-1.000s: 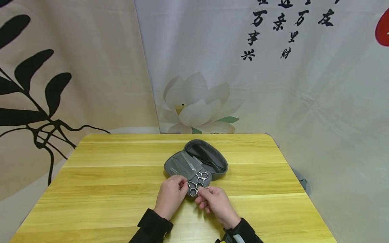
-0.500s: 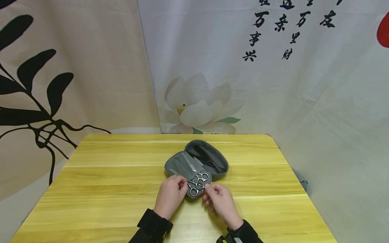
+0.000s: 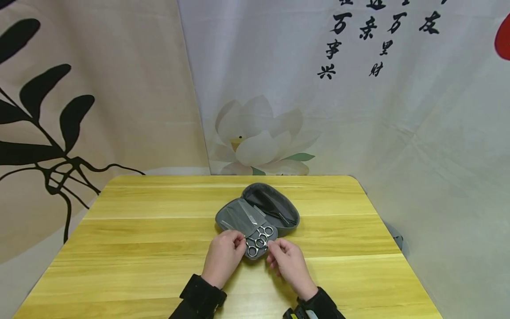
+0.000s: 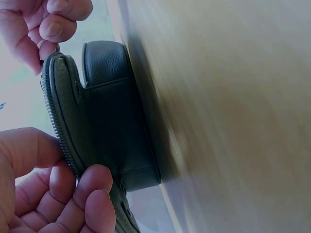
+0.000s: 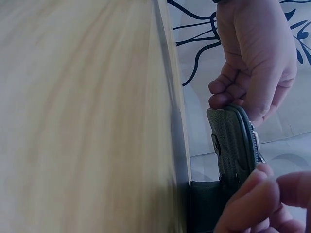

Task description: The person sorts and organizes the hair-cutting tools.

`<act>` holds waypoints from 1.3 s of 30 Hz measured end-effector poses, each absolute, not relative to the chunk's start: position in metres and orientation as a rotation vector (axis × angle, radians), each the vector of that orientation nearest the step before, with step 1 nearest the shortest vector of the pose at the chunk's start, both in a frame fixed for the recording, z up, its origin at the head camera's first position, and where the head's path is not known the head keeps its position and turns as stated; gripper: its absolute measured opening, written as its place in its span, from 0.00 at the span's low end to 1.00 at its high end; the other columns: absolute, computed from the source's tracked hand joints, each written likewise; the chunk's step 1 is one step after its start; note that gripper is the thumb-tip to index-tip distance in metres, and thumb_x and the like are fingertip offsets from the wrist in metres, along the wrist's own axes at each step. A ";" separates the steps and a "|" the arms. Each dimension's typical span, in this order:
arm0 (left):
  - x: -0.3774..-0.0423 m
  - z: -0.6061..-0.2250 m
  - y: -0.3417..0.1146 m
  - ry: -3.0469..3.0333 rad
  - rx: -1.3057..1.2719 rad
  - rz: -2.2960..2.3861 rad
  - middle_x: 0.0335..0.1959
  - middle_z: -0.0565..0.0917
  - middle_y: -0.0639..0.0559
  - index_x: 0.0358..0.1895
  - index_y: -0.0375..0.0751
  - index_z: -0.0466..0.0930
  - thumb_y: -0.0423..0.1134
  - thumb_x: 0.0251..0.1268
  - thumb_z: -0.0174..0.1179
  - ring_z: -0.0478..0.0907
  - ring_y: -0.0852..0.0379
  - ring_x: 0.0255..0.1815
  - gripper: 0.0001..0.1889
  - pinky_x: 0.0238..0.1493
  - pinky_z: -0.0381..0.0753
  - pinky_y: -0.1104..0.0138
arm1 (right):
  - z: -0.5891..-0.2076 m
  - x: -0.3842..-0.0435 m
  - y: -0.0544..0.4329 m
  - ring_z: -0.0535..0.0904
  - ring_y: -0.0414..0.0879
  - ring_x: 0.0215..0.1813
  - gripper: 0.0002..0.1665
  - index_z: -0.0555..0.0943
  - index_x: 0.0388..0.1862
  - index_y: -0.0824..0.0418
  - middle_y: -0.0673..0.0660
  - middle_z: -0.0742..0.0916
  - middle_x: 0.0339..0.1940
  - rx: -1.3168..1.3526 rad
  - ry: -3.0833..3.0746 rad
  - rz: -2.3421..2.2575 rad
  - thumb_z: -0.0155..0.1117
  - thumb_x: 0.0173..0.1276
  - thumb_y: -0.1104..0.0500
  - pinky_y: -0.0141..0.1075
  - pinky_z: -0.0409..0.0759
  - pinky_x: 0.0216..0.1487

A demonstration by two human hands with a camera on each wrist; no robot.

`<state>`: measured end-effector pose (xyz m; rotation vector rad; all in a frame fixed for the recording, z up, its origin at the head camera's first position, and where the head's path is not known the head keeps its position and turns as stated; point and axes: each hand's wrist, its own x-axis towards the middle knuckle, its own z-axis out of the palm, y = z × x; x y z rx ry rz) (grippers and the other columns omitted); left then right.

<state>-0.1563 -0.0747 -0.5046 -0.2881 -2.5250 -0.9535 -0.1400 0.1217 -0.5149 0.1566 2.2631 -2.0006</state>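
An open grey zippered scissors case lies on the table, its lined flap toward the person. Metal scissors lie on the flap, ring handles outward, blades tucked into a mesh pocket. My left hand pinches the flap's left edge; in the left wrist view its thumb and fingers close over the zipper teeth. My right hand has thumb and forefinger together at the flap's near right edge, beside the ring handles. Those fingertips hide what small part they pinch.
The case's deeper half stands open behind, with dark slim items inside. The wooden table reaches back to a printed cloth backdrop.
My right hand has moved right and slightly away from the person, from below the ring handles to the flap's right edge. The left hand stays in place.
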 end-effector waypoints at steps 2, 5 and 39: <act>-0.156 -0.504 -0.075 -2.521 -0.292 -0.954 0.25 0.81 0.57 0.30 0.42 0.88 0.28 0.58 0.74 0.75 0.66 0.27 0.05 0.30 0.76 0.72 | -0.515 -0.141 0.122 0.80 0.43 0.23 0.21 0.82 0.37 0.68 0.53 0.86 0.24 0.145 2.278 -1.988 0.67 0.79 0.49 0.30 0.74 0.19; -0.156 -0.504 -0.075 -2.517 -0.295 -0.956 0.25 0.82 0.57 0.30 0.42 0.89 0.28 0.58 0.74 0.75 0.66 0.27 0.05 0.30 0.77 0.72 | -0.516 -0.141 0.123 0.78 0.43 0.21 0.21 0.82 0.35 0.67 0.55 0.86 0.24 0.124 2.321 -1.969 0.67 0.79 0.50 0.30 0.74 0.18; -0.155 -0.502 -0.074 -2.550 -0.323 -0.990 0.26 0.82 0.57 0.31 0.43 0.89 0.29 0.61 0.73 0.75 0.67 0.28 0.05 0.31 0.76 0.72 | -0.506 -0.141 0.117 0.74 0.29 0.27 0.08 0.88 0.33 0.48 0.42 0.86 0.27 -0.209 3.236 -1.262 0.82 0.64 0.54 0.28 0.72 0.29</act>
